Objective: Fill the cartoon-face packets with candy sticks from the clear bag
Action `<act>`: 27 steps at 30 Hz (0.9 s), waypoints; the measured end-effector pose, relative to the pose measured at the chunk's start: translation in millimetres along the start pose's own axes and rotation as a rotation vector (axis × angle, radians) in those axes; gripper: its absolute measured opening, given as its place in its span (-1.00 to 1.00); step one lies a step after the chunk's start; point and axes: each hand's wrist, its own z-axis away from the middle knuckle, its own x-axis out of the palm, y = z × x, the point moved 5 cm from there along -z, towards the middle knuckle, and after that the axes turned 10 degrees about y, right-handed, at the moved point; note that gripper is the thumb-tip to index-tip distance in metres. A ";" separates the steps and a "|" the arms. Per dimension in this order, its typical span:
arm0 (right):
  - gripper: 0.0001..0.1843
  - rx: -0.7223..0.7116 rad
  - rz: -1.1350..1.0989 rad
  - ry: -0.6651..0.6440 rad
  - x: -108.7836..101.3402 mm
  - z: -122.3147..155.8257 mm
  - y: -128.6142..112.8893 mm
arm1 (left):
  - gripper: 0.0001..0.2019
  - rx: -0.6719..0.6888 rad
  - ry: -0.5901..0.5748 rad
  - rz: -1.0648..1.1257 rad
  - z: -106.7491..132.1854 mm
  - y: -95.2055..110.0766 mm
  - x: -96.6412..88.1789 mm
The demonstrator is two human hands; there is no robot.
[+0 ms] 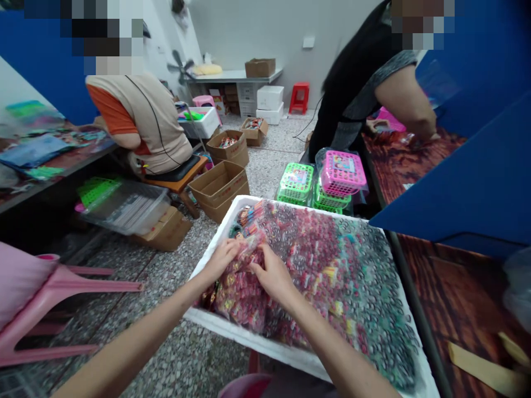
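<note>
A large white foam box point(253, 338) stands in front of me, filled with small clear packets point(309, 257) of pink, red, grey and green bits. My left hand point(224, 258) is over the box's left part, fingers pinched on the edge of a clear plastic packet point(252, 241) with pinkish contents. From the other side my right hand point(274, 272) grips the same packet with thumb and fingers. What exactly lies inside the packet is too blurred to tell. Colourful printed packets point(249, 215) lie just beyond my hands in the box's far left corner.
Green baskets point(295, 179) and a pink basket point(343, 172) are stacked beyond the box. Cardboard boxes point(219, 188) stand on the floor. One person point(141, 121) sits at the left table; another person point(352, 72) leans over the right table. A pink chair point(53, 293) is at left.
</note>
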 end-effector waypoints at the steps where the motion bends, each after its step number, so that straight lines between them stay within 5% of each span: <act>1: -0.64 -0.022 0.031 -0.002 0.1 0.4 0.4 | -0.53 0.042 -0.011 -0.064 4.5 0.3 -1.9; 8: -0.58 -0.055 0.070 -0.028 -0.6 -2.7 4.6 | -0.51 -0.015 -0.155 -0.222 -4.3 29.9 -3.0; 12: -0.51 -0.088 0.078 -0.022 -4.8 6.3 -0.3 | -0.41 0.100 -0.097 -0.332 -7.3 52.8 11.9; 18: -0.32 -0.113 0.088 -0.021 -4.3 25.6 -3.2 | -0.47 0.399 -0.087 -0.574 28.8 26.0 15.2; 22: -0.31 -0.100 0.058 0.013 -8.4 34.8 -2.7 | -0.43 0.293 -0.018 -0.500 23.5 4.9 0.6; 27: -0.54 -0.082 0.017 0.152 -46.0 58.4 0.9 | -0.33 0.179 -0.039 -0.501 8.7 11.6 -2.4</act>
